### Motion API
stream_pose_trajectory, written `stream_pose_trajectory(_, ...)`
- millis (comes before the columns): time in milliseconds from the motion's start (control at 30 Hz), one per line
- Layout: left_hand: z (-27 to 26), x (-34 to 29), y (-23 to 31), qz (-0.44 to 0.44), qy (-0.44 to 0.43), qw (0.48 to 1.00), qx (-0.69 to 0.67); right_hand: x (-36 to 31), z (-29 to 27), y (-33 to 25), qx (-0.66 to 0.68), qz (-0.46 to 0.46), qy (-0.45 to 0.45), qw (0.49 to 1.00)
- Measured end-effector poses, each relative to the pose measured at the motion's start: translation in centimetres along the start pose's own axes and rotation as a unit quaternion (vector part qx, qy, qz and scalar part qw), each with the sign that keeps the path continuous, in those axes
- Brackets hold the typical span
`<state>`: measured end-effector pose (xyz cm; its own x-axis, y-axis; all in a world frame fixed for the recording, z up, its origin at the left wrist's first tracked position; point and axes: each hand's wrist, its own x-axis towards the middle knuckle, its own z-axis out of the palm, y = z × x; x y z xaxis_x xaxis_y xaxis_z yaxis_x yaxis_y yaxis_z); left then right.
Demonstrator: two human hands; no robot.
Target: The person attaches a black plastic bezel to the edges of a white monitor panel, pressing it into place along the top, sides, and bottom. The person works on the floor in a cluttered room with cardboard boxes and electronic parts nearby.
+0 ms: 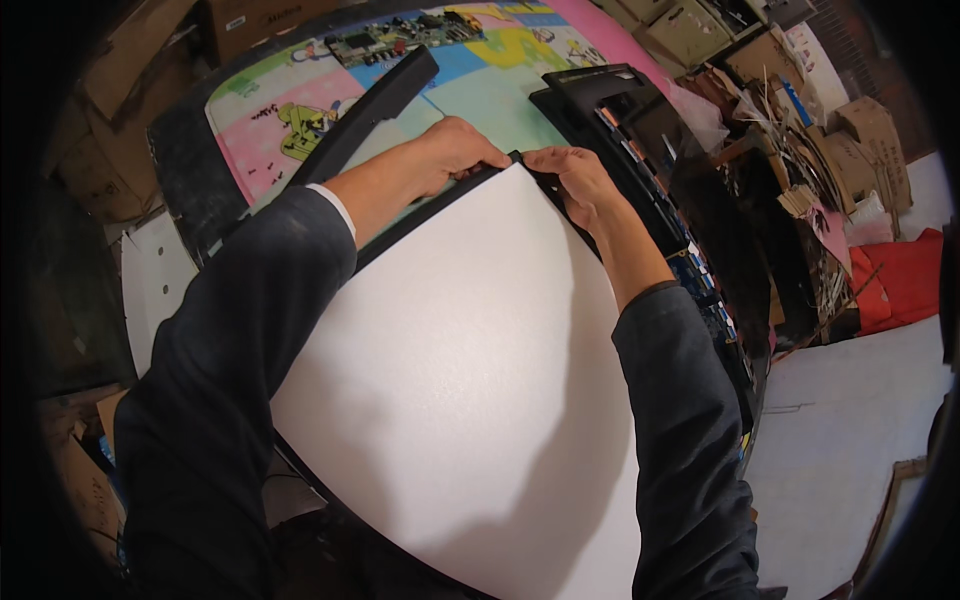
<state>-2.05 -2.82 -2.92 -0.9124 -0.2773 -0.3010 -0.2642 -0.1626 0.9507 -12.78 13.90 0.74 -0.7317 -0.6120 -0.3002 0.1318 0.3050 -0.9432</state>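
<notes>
A large white sheet (460,380) fills the middle, one corner pointing away from me, with a black frame strip (440,215) along its far edges. At that far corner my left hand (455,155) is closed, its thumb and fingers pinching the frame on the left side. My right hand (575,178) grips the same frame just right of the corner, thumb and forefinger pressed on it. The two hands nearly meet at the corner tip. My forearms, in dark sleeves, reach across the sheet and shade parts of it.
Beyond the sheet is a table covered with a colourful cartoon cloth (255,115). On it lie a long black bar (375,110) and a green circuit board (390,42). To the right stand dark flat panels (640,105), then piled cardboard (870,145) and a red cloth (900,285).
</notes>
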Motion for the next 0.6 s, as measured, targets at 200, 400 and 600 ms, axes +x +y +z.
stream_pose_trajectory(200,-0.4,0.3,-0.3,0.004,-0.006,1.000,0.010,-0.2,1.0,-0.5,-0.050,0.022,0.008,0.998)
stream_pose_trajectory(400,-0.4,0.4,-0.5,0.006,-0.009,1.000,-0.006,0.0,0.9,0.0,-0.062,-0.021,0.017,0.998)
stream_pose_trajectory(600,-0.7,0.4,-0.5,0.010,-0.022,1.000,-0.005,0.3,1.0,-0.4,-0.015,0.041,0.042,0.998)
